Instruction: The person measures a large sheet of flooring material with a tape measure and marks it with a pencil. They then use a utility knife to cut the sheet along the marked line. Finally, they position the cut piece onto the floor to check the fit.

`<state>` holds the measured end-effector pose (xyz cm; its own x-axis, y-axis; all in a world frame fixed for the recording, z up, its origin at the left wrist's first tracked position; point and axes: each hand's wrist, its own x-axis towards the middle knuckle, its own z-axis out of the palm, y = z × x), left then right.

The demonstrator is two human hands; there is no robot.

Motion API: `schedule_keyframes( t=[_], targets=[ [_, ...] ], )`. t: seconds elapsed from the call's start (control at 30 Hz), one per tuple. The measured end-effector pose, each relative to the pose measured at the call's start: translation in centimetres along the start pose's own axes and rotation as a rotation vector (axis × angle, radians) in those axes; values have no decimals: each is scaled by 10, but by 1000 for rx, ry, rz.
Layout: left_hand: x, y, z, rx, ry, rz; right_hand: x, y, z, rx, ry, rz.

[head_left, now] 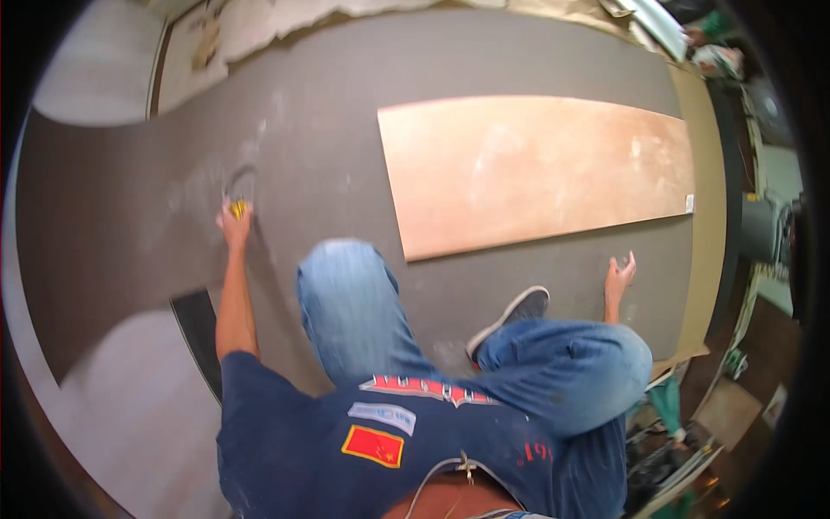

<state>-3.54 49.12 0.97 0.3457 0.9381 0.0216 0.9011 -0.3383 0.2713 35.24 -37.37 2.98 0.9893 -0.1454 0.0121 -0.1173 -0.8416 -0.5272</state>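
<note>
floor: pale floor (130,415) at lower left of the grey board (346,112) | wall: white patchy wall (259,26) above the board | clutter: tools and scraps (683,450) right of the board | light: even, warm

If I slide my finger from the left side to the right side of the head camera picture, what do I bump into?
Left hand holding a small yellow tool → bent knee in blue jeans → grey shoe → right hand flat on the grey board. Farther back lies the long light wooden panel.
</note>
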Motion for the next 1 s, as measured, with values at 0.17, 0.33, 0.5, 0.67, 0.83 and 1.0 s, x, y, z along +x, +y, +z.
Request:
schedule_keyframes(
  t=[0.17,0.33,0.5,0.67,0.83,1.0],
  targets=[
    [82,120,20,-79,-174,91,-121,6,-39,95,10,297],
    [100,312,82,-108,-259,548,-285,91,-83,-233,21,90],
    [84,431,115,-875,-397,496,-427,56,-94,-240,16,732],
    [-37,415,156,-575,-20,1100,-633,-27,-88,-125,172,1256],
    [-89,359,181,-359,-81,1009,-789,-151,-23,-16,233,1654],
    [-94,370,158,-356,-63,987,-831,-238,18,101,243,1842]
  ],
)
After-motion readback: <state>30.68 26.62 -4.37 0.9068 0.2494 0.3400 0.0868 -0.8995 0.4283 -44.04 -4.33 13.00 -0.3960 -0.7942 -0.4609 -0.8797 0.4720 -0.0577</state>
